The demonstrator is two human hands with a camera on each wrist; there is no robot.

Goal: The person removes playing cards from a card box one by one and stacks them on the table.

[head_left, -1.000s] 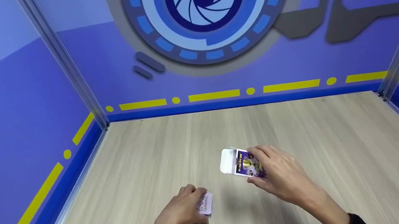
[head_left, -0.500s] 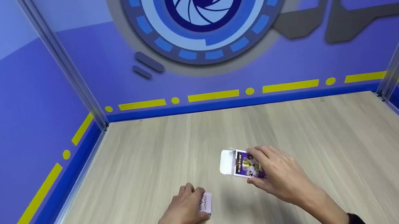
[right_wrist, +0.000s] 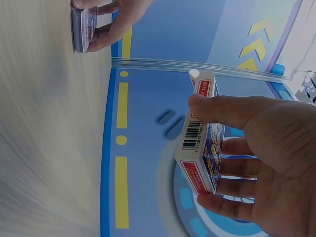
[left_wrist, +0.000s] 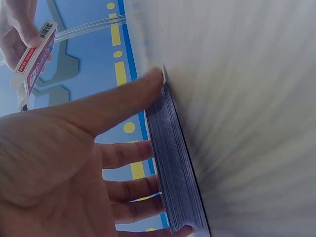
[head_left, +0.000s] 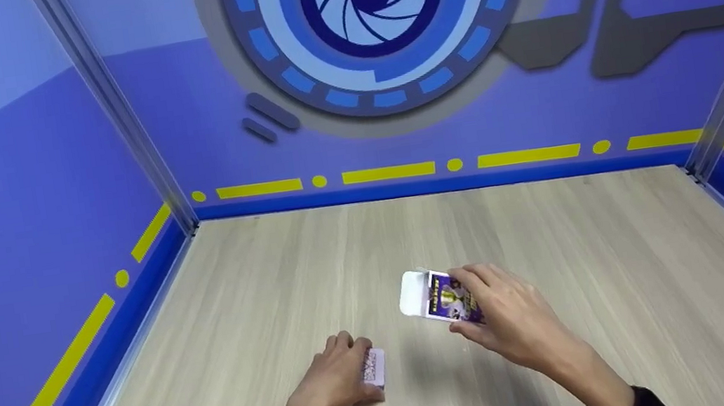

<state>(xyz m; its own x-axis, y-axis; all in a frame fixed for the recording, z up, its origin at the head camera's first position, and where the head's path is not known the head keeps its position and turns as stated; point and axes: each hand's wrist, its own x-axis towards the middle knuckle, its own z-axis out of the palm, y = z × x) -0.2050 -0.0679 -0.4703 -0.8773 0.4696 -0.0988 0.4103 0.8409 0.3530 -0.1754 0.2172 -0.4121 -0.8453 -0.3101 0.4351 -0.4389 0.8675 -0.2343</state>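
A deck of playing cards (head_left: 376, 367) lies flat on the table, its patterned top partly covered by my left hand (head_left: 332, 380). In the left wrist view, my thumb presses one end of the deck (left_wrist: 174, 163) and my fingers reach its other end and side. One card edge sticks out slightly by the thumb. My right hand (head_left: 518, 314) holds a small purple and white card box (head_left: 444, 296) above the table, thumb on one side and fingers on the other. Its white end flap (head_left: 413, 293) stands out toward the left. A barcode (right_wrist: 192, 135) shows on the box's narrow side.
A wood-grain table (head_left: 287, 277) spreads out around both hands. Blue panels with yellow marks, such as the left wall (head_left: 5, 281), border it at the back and sides. Metal posts (head_left: 124, 123) stand in the back corners.
My left thumb has shifted slightly to the right along the near end of the deck, and the fingers moved a little. My right hand and the card box stay in place.
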